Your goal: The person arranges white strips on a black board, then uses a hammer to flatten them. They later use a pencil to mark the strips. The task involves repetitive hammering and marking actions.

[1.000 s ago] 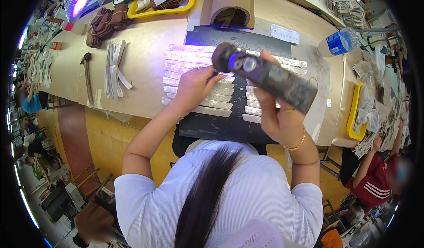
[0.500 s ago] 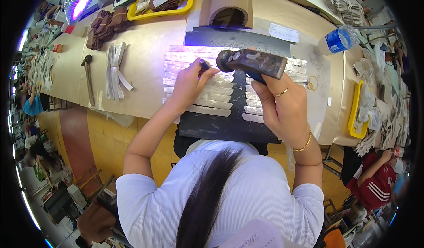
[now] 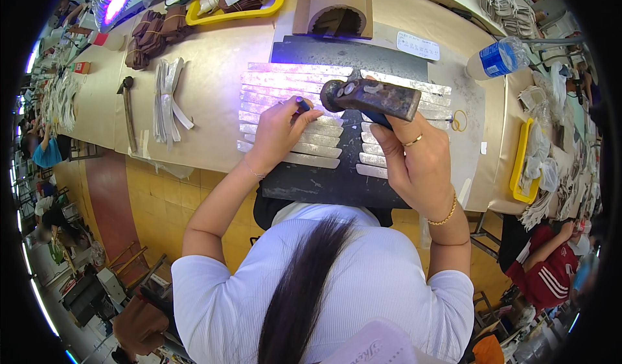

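A hammer [image 3: 382, 98] with a worn metal head is gripped in my right hand [image 3: 420, 160], fingers closed round its handle. Its head is raised above the right part of the left row of silvery flat strips [image 3: 311, 140]. My left hand [image 3: 280, 130] pinches a short dark blue rod [image 3: 302, 105] over these strips; its lower end is hidden by my fingers. A second row of strips [image 3: 405, 82] lies to the right, partly beneath my right hand. Both rows lie across a dark board [image 3: 337, 186].
A brown half-round tube [image 3: 337, 4] stands behind the board. A yellow tray [image 3: 240, 17], brown bundles [image 3: 149, 36], another hammer [image 3: 128, 114] and a white strip bundle [image 3: 167, 101] are to the left. A bottle [image 3: 495, 59] and a yellow basket [image 3: 520, 163] are right.
My left hand has shifted slightly down with the blue rod. The hammer in my right hand has moved only a little; the strips lie as before.
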Motion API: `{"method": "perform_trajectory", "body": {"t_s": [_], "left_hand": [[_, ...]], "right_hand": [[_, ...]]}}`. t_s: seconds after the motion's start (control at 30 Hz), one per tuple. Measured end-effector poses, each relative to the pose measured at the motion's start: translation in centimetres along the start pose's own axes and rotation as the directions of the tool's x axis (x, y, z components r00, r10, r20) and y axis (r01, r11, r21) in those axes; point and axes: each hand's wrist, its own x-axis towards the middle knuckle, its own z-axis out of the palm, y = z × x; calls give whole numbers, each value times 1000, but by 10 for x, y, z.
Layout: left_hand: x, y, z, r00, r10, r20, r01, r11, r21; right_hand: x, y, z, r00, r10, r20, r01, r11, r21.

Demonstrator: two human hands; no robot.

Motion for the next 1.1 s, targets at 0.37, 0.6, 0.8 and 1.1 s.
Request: {"method": "perform_trajectory", "body": {"t_s": [0.37,0.6,0.8,1.1], "left_hand": [[-3,14,-6,988,133,81,-147,969,200],[-10,12,-4,980,163,111,-186,948,256],[-6,5,-1,1000,19,12,-20,992,122],[-19,13,-5,992,-124,8,124,985,-123]], "right_hand": [[5,-1,8,993,-86,-83,92,992,81],[-6,-1,18,950,41,311,40,968,-249],[-4,-8,4,998,-45,-40,44,999,-13],[-11,-6,6,998,-9,-56,9,1000,5]]}}
